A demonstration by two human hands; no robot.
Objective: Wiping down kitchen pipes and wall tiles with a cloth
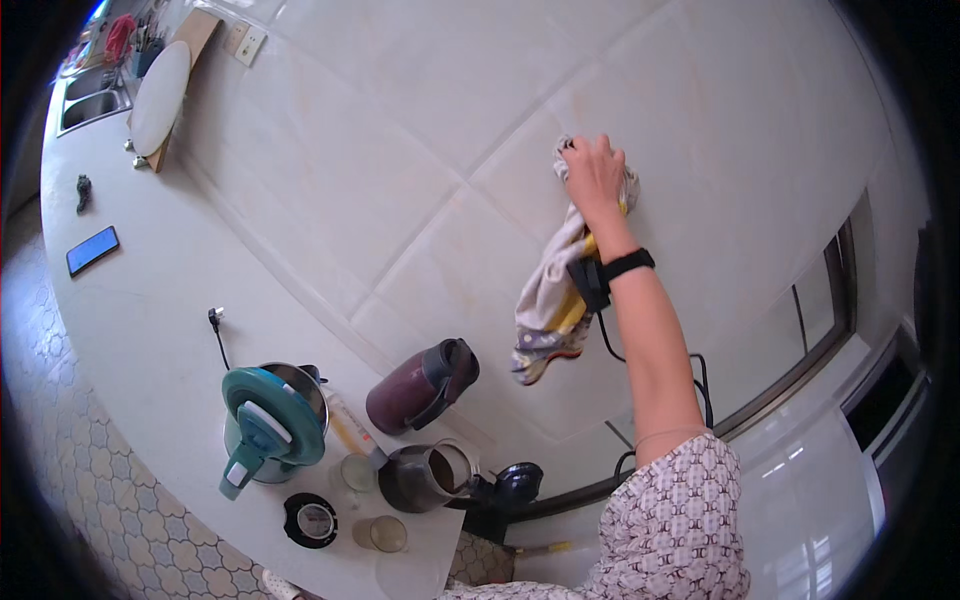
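Observation:
My right hand point(598, 176) grips a bunched cloth point(551, 289), white and yellow with a patterned end, against the tiled wall point(465, 120). The cloth's lower part hangs down past the wrist, which wears a black strap with a black device. My left hand is out of view. Before me on the white countertop point(172, 277) stand a maroon vacuum jug point(405, 390), an electric kettle with a teal lid point(274, 427), and a dark glass pot point(420, 476).
Drinking glasses point(386, 534) and a round black kettle base point(310, 520) stand near the counter's end. A power plug point(215, 316), a phone point(93, 250) and a sink point(94, 105) lie farther along. A white oval board point(161, 97) leans by the wall socket point(250, 45). A window frame point(844, 277) is at right.

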